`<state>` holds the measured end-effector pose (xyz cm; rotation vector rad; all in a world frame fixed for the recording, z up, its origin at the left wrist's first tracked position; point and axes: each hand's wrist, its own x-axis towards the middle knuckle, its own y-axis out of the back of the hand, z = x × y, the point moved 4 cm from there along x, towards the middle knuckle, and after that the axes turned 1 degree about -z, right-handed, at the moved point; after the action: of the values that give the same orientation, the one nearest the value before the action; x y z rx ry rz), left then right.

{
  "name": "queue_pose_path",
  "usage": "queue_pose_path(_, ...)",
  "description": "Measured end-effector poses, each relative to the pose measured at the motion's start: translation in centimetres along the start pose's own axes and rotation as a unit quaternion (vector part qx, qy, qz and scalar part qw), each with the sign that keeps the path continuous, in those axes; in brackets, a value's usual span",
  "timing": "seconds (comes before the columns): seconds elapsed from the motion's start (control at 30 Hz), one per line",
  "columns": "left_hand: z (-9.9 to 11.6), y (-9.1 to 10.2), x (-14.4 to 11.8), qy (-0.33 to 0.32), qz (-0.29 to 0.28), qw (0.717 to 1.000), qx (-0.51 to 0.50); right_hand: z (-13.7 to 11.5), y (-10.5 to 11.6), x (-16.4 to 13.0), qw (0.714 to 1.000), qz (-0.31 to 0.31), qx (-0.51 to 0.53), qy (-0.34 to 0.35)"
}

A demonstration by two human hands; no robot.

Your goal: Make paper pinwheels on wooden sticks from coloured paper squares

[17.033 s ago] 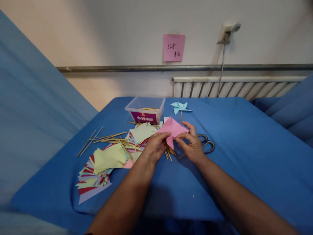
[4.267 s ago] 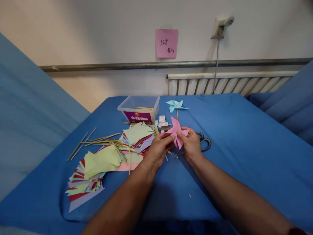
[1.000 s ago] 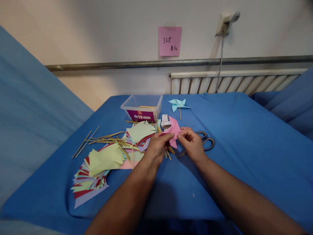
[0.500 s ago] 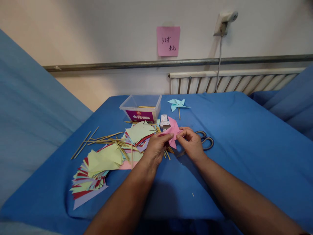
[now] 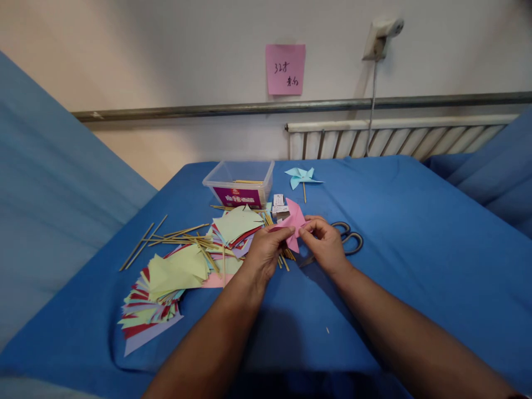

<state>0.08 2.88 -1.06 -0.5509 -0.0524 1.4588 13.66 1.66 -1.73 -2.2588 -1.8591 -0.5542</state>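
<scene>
A pink paper pinwheel (image 5: 294, 216) with folded blades is held between both hands above the table. My left hand (image 5: 268, 247) is closed, its thumb pressing near the pinwheel's centre from the left. From the right, my right hand (image 5: 325, 241) pinches the paper's edge between thumb and fingers. Dark-handled scissors (image 5: 352, 243) lie just beyond my right hand, their blades partly covered by it. Small white boxes (image 5: 280, 206) stand right behind the pinwheel. Whether a stick or pin sits at the pinwheel's centre cannot be made out.
Stacks of cut coloured paper (image 5: 178, 271) and loose wooden sticks (image 5: 183, 238) spread over the left side. Behind them stands a clear plastic box (image 5: 239, 185) with sticks inside. A light blue pinwheel (image 5: 302, 177) on a stick lies at the back of the blue-covered table (image 5: 415, 249).
</scene>
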Motion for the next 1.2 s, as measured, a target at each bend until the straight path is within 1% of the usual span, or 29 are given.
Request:
queue_pose_path(0.17, 0.1, -0.1, -0.1, -0.007, -0.010, 1.000, 0.002, 0.1, 0.0, 0.0, 1.000, -0.003, 0.003, -0.003)
queue_pose_path(0.3, 0.0, 0.0, -0.1, -0.015, 0.002, 1.000, 0.016, 0.0, -0.2, -0.1, 1.000, -0.004, 0.011, -0.008)
queue_pose_path(0.4, 0.4, 0.2, -0.1, -0.030, 0.025, 0.999, 0.002, 0.2, -0.2, 0.0, 0.997, 0.018, 0.064, -0.036)
queue_pose_path(0.5, 1.2, 0.8, 0.0, -0.060, 0.066, 0.995, -0.037, 1.0, 0.4, 0.5, 0.988, 0.076, 0.116, -0.068)
queue_pose_path(0.57, 1.8, 1.4, 0.3, -0.078, 0.097, 0.990, -0.064, 1.9, 0.8, 0.9, 0.985, 0.101, 0.114, -0.082)
queue_pose_path(0.63, 2.2, 2.1, 0.7, -0.094, 0.120, 0.984, -0.096, 2.8, 1.1, 1.3, 0.986, 0.100, 0.095, -0.095)
queue_pose_path(0.7, 2.3, 2.7, 1.1, -0.092, 0.137, 0.980, -0.114, 3.5, 1.0, 1.6, 0.990, 0.074, 0.055, -0.102)
queue_pose_path(0.73, 2.3, 2.9, 1.3, -0.090, 0.142, 0.979, -0.116, 3.8, 0.8, 1.6, 0.993, 0.056, 0.031, -0.095)
queue_pose_path(0.83, 2.1, 3.3, 1.7, -0.085, 0.151, 0.978, -0.112, 3.8, -0.1, 1.7, 0.998, -0.006, -0.052, -0.029)
queue_pose_path(0.93, 1.9, 3.1, 1.7, -0.093, 0.148, 0.978, -0.116, 3.3, -1.4, 1.8, 0.989, -0.049, -0.140, 0.025)
queue_pose_path(1.03, 1.9, 2.7, 1.6, -0.101, 0.143, 0.978, -0.115, 2.5, -2.8, 2.2, 0.963, -0.093, -0.252, 0.037)
queue_pose_path(1.13, 1.9, 2.6, 1.5, -0.099, 0.142, 0.978, -0.112, 1.7, -4.1, 3.0, 0.914, -0.151, -0.374, 0.040)
queue_pose_path(1.2, 1.9, 2.7, 1.5, -0.097, 0.143, 0.978, -0.115, 1.3, -4.7, 3.5, 0.882, -0.184, -0.432, 0.033)
